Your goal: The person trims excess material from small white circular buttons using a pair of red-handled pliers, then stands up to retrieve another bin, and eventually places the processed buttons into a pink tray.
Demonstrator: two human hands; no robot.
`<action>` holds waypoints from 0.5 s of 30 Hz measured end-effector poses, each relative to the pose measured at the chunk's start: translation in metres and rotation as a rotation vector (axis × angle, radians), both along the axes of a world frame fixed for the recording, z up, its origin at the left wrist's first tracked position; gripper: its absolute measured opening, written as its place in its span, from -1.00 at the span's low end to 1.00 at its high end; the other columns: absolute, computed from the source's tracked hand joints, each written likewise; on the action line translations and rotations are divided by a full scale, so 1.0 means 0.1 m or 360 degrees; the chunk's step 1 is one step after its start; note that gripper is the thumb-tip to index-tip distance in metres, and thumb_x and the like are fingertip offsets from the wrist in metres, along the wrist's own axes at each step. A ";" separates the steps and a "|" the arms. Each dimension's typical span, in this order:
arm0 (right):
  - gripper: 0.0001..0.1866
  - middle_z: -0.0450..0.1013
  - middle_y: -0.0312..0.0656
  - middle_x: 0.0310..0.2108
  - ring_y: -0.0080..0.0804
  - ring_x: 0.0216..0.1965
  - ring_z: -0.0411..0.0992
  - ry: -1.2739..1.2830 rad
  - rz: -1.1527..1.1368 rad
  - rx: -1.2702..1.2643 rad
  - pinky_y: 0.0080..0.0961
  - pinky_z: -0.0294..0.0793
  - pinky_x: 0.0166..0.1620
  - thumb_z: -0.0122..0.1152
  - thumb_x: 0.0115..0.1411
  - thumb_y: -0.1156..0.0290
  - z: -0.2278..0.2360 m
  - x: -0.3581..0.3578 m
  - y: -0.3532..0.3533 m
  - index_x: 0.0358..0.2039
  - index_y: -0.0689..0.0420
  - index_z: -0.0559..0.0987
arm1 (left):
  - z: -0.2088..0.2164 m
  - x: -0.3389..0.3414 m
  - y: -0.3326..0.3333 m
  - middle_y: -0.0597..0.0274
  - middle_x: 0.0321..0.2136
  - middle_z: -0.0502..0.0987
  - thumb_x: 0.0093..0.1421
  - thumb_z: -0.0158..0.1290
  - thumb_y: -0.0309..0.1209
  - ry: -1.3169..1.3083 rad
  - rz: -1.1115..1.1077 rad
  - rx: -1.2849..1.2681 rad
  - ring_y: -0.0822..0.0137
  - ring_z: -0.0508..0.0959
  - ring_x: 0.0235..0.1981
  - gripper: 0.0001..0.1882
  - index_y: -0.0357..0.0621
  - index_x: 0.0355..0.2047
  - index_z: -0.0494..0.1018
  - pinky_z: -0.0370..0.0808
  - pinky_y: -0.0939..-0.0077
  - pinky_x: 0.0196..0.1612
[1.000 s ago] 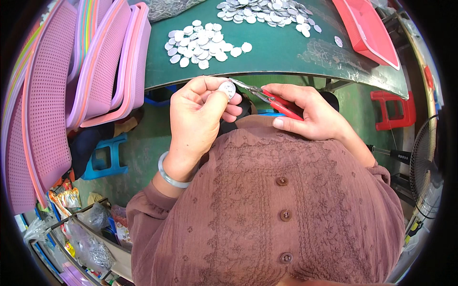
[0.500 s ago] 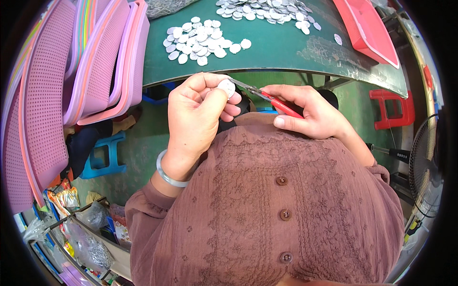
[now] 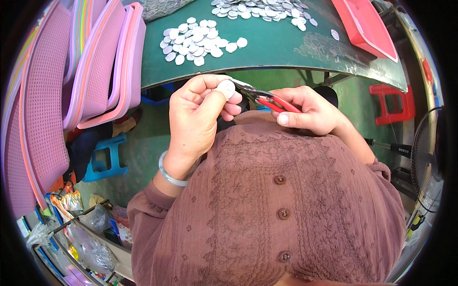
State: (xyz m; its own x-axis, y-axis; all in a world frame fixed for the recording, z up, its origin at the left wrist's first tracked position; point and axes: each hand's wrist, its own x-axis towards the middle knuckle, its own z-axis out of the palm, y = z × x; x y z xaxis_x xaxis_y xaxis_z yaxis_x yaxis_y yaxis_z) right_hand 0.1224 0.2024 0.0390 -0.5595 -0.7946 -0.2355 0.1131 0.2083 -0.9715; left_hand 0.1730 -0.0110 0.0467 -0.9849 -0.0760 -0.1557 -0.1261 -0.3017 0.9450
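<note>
Between thumb and fingers my left hand (image 3: 200, 107) pinches a round silvery metal disc (image 3: 226, 88). My right hand (image 3: 312, 110) grips red-handled pliers (image 3: 274, 100), whose dark jaws reach left to the disc's upper edge. Whether the jaws touch the disc or my fingertips hide the contact, I cannot tell. Both hands are raised in front of my chest, just short of the table's near edge. Beyond them on the green table (image 3: 257, 52) lies a loose pile of similar discs (image 3: 193, 42). A second, larger pile of discs (image 3: 262, 8) spreads farther back.
Stacked pink perforated baskets (image 3: 45, 105) stand at the left. A red tray (image 3: 367, 31) rests on the table's right end, with a single disc (image 3: 335, 35) beside it. Blue (image 3: 106, 157) and red stools (image 3: 393, 104) stand on the floor. At the right is a fan (image 3: 424, 157).
The pliers' handles have spread wider apart in my right hand, and their angle has shifted slightly. My left hand still holds the disc in nearly the same place.
</note>
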 end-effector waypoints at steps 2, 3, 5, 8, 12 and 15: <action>-0.52 0.36 -0.36 -0.49 -0.68 -0.50 0.25 -0.0216 0.0010 -0.0005 -0.71 0.25 -0.44 0.18 0.05 0.18 -0.06 -0.02 0.03 -0.10 0.23 0.42 | -0.03 -0.02 0.00 0.16 -0.54 0.53 0.11 -0.04 -0.54 0.0016 -0.0015 -0.0003 0.48 0.50 -0.62 -0.88 -0.31 -0.36 0.44 0.40 0.71 -0.56; -0.52 0.34 -0.39 -0.51 -0.70 -0.53 0.22 -0.0252 -0.0009 -0.0037 -0.72 0.21 -0.47 0.18 0.05 0.19 -0.09 -0.03 0.04 -0.09 0.23 0.42 | -0.06 -0.03 0.00 0.14 -0.53 0.53 0.11 -0.06 -0.55 0.0022 -0.0024 -0.0020 0.46 0.50 -0.62 -0.87 -0.31 -0.33 0.43 0.40 0.69 -0.57; -0.53 0.30 -0.43 -0.55 -0.74 -0.57 0.17 -0.0323 -0.0051 -0.0107 -0.74 0.14 -0.53 0.19 0.04 0.20 -0.13 -0.03 0.05 -0.09 0.22 0.42 | -0.09 -0.04 0.01 0.11 -0.52 0.53 0.12 -0.07 -0.55 0.0024 -0.0025 -0.0017 0.44 0.51 -0.61 -0.85 -0.30 -0.31 0.43 0.40 0.67 -0.57; -0.49 0.36 -0.36 -0.46 -0.68 -0.47 0.26 -0.0392 -0.0067 -0.0128 -0.71 0.26 -0.43 0.20 0.03 0.23 -0.12 -0.06 0.09 -0.05 0.25 0.38 | -0.12 -0.07 0.02 0.10 -0.52 0.53 0.12 -0.04 -0.54 0.0031 0.0022 0.0037 0.43 0.51 -0.61 -0.87 -0.29 -0.32 0.44 0.41 0.66 -0.57; -0.44 0.39 -0.29 -0.36 -0.62 -0.36 0.29 -0.0131 -0.0102 -0.0128 -0.66 0.30 -0.29 0.20 0.02 0.23 -0.09 -0.06 0.08 -0.02 0.29 0.34 | -0.13 -0.10 0.02 0.11 -0.53 0.53 0.11 -0.02 -0.53 0.0019 0.0047 0.0032 0.44 0.50 -0.62 -0.88 -0.31 -0.34 0.44 0.41 0.68 -0.57; -0.44 0.36 -0.36 -0.43 -0.65 -0.41 0.25 0.0017 -0.0140 -0.0097 -0.70 0.25 -0.32 0.18 0.02 0.23 -0.12 -0.04 0.06 -0.01 0.28 0.33 | -0.10 -0.11 0.05 0.14 -0.54 0.53 0.10 0.00 -0.52 -0.0002 0.0049 0.0028 0.47 0.49 -0.63 -0.88 -0.35 -0.37 0.43 0.42 0.69 -0.57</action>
State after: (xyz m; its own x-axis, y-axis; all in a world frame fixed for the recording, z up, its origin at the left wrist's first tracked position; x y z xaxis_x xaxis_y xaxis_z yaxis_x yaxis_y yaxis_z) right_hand 0.1188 0.2082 0.0269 -0.6300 -0.7550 -0.1820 0.1180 0.1386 -0.9833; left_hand 0.1620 -0.0062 0.0365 -0.9819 -0.1036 -0.1586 -0.1177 -0.3223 0.9393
